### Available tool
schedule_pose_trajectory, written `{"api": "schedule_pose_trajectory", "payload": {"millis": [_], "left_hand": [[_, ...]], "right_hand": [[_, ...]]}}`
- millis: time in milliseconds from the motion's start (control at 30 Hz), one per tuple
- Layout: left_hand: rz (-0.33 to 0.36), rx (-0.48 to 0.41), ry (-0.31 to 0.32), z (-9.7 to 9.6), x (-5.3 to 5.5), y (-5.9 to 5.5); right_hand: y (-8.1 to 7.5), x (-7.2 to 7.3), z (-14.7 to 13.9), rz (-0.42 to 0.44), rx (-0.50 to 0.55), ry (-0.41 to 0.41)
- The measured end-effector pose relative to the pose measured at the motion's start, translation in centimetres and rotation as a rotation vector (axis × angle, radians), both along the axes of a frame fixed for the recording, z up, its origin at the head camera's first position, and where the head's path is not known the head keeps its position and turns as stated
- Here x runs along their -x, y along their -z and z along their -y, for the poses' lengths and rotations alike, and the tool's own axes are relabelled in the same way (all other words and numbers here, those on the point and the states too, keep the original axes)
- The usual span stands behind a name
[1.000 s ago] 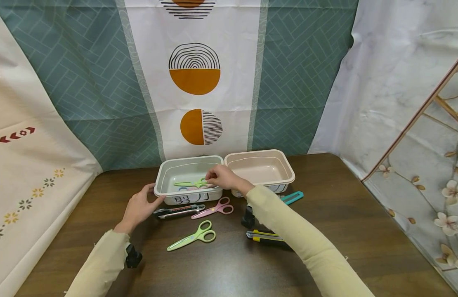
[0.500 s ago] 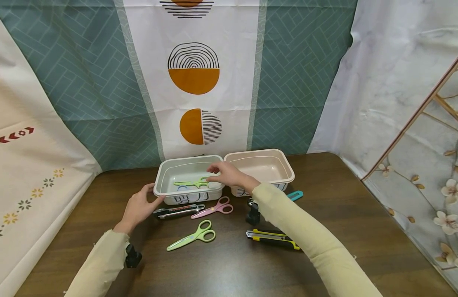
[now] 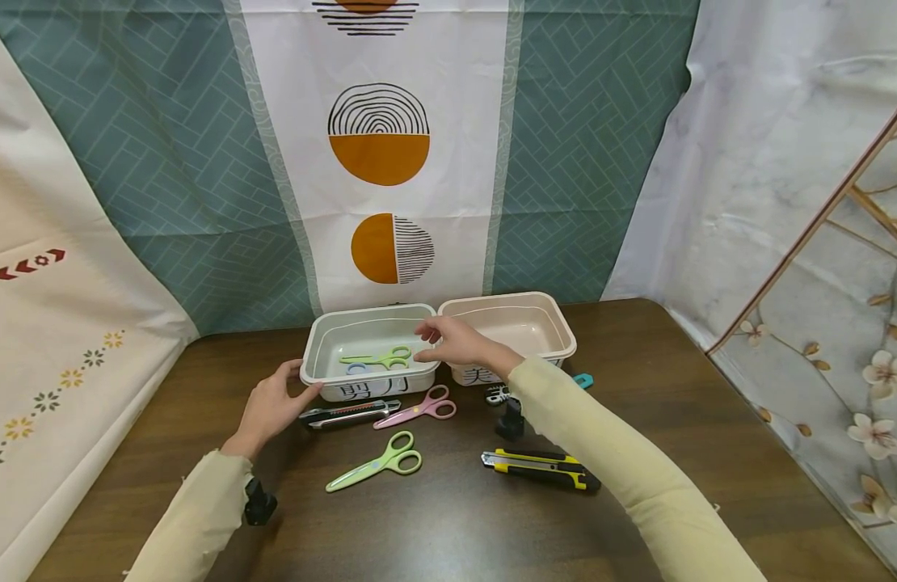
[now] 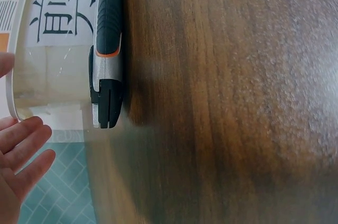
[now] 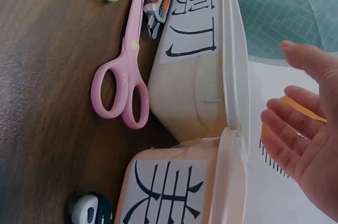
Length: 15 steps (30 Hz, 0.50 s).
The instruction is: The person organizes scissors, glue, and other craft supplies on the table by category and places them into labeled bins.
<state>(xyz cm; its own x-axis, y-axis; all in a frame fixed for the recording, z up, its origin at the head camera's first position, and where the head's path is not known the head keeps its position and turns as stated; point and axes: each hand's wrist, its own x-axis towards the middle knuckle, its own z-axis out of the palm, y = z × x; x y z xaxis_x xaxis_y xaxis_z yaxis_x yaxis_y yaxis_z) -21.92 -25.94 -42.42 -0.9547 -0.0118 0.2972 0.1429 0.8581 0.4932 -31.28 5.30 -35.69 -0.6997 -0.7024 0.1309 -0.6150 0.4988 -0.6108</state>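
Note:
My left hand [image 3: 274, 406] rests at the front left corner of the pale green bin [image 3: 325, 381]; its thumb touches the rim and its fingers lie along the side. Over that bin's right end hovers my right hand [image 3: 456, 341], fingers apart and holding nothing. Inside the bin lie green scissors [image 3: 379, 358] and a blue loop [image 3: 357, 369], mostly hidden. On the table in front are pink scissors [image 3: 417, 407], a second pair of green scissors [image 3: 377, 464] and a black and silver utility knife [image 3: 351, 414].
A beige bin [image 3: 557, 352] stands against the green one on its right. A yellow and black utility knife [image 3: 539, 469] lies near my right sleeve. A black and white item [image 3: 496, 394] and a teal tool [image 3: 583, 380] are partly covered by the arm. Patterned cloth [image 3: 390, 186] hangs behind.
My right hand has lifted away from the scissors in the green bin, its fingers spreading, and has drawn slightly right. The left hand has stayed at the bin's corner.

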Motion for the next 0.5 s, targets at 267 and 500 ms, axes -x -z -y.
{"api": "schedule_pose_trajectory", "payload": {"millis": [267, 500], "left_hand": [[0.001, -0.003, 0.002, 0.1, 0.0, 0.1], [0.015, -0.013, 0.002, 0.1, 0.0, 0.0]], "right_hand": [[0.0, -0.7, -0.3, -0.008, 0.021, -0.082], [0.0, -1.8, -0.4, 0.034, 0.029, -0.139]]}}
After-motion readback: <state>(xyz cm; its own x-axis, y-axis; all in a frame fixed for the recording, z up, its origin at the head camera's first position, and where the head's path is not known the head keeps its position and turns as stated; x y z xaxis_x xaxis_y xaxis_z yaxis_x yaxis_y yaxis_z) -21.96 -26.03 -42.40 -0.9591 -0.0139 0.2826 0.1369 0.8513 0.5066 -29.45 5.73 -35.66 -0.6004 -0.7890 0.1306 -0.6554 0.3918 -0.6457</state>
